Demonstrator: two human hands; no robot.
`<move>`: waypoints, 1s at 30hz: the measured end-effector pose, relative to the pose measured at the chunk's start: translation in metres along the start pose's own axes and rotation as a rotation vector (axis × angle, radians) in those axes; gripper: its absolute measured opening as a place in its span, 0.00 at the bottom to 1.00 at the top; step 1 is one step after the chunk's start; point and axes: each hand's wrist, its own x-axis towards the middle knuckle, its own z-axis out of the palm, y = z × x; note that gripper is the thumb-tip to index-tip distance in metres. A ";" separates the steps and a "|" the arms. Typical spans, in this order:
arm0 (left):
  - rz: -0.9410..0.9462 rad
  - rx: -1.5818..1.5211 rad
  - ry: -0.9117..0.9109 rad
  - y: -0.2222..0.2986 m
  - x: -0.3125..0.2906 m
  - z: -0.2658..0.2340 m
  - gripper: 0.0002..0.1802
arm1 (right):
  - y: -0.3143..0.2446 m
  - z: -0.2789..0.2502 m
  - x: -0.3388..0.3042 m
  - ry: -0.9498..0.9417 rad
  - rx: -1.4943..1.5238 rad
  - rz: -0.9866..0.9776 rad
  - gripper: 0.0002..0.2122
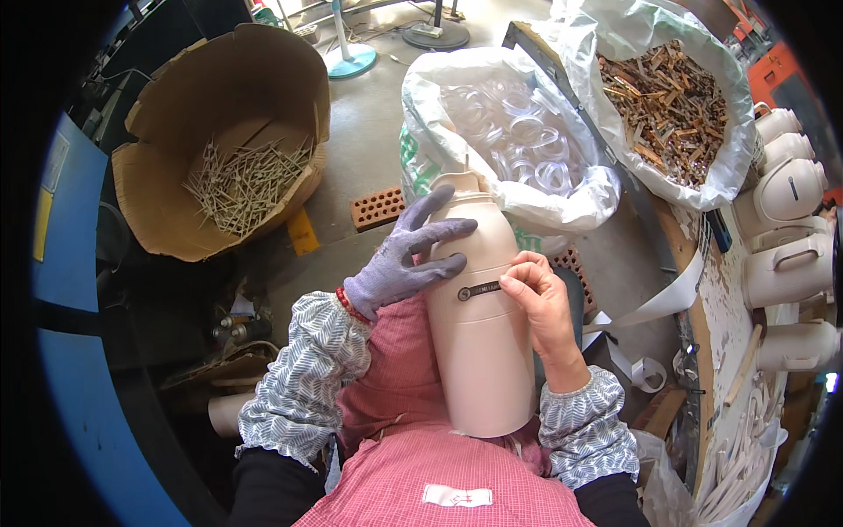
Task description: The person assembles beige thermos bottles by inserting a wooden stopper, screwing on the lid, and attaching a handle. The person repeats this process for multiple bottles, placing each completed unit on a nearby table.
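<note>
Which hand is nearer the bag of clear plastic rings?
Left. The gloved left hand grips the flask near its top, just below the bag of rings; the bare right hand sits lower, mid-body.

The base of the cream flask (pixel 479 334) is hidden at six o'clock behind the pink checked apron (pixel 439 479). Its far side, under the gloved left hand (pixel 408 255), cannot be seen, and the print on its small dark label (pixel 481 290) is too small to tell. The fingertips of the bare right hand (pixel 540 303) cover the label's right end. At three o'clock, the row of cream flask bodies (pixel 790 255) is cut by the dark rim. The clear rings (pixel 527 140) at one o'clock blur together inside their plastic bag.
</note>
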 end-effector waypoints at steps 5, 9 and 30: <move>0.005 0.024 -0.015 0.001 0.002 0.000 0.33 | 0.005 0.004 -0.003 0.061 0.107 -0.001 0.06; 0.039 0.278 -0.035 0.019 0.008 0.002 0.36 | 0.010 0.001 0.000 0.074 0.114 0.005 0.07; -0.420 0.438 0.032 0.027 0.083 0.001 0.18 | 0.031 0.004 -0.015 0.194 -0.073 -0.287 0.08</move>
